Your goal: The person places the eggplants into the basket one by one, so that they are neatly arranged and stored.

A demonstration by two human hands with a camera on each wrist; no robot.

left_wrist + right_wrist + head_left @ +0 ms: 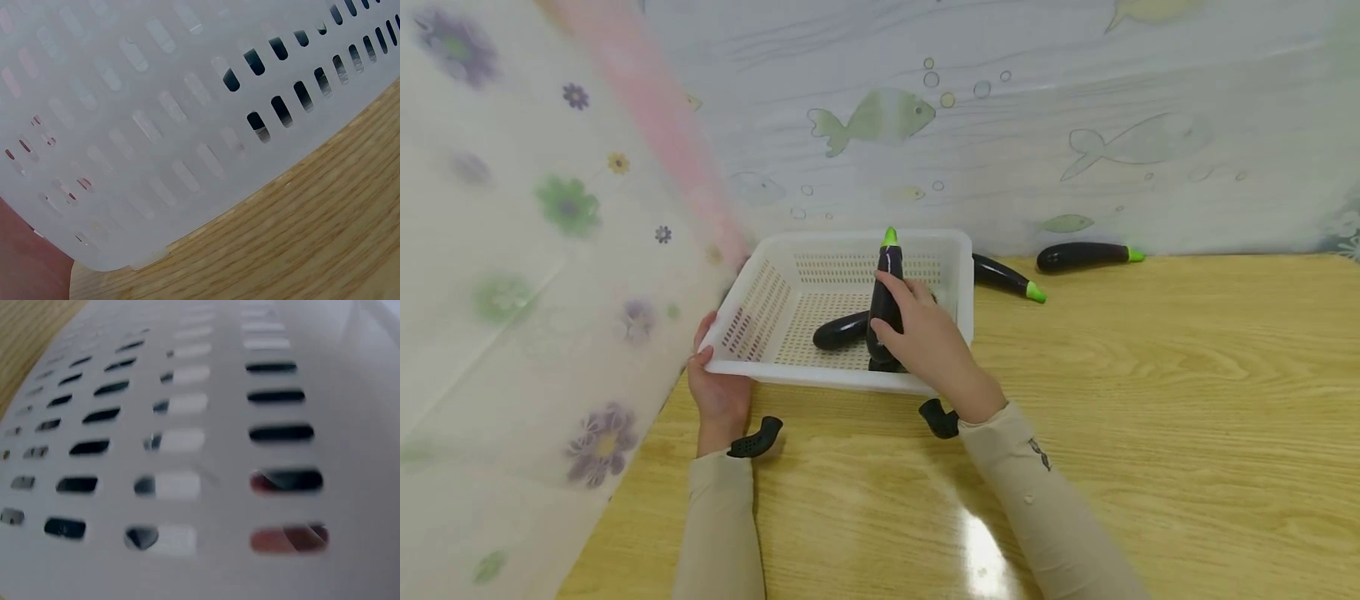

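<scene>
Right hand (928, 333) grips long, glossy dark-purple eggplant (885, 307); left hand (718, 392) holds white rectangular slotted-plastic basket (820, 377). Head view shows both grips; wrist views, mostly basket wall.

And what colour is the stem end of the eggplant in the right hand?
Bright green; the stem end shows best in the head view.

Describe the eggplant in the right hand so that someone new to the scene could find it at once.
Start at the wooden table and find the white slotted basket, whose left end the left hand grips. Over the basket's right half, the right hand holds the dark eggplant. Its green tip points toward the basket's far rim, and no other eggplant is held.
</scene>
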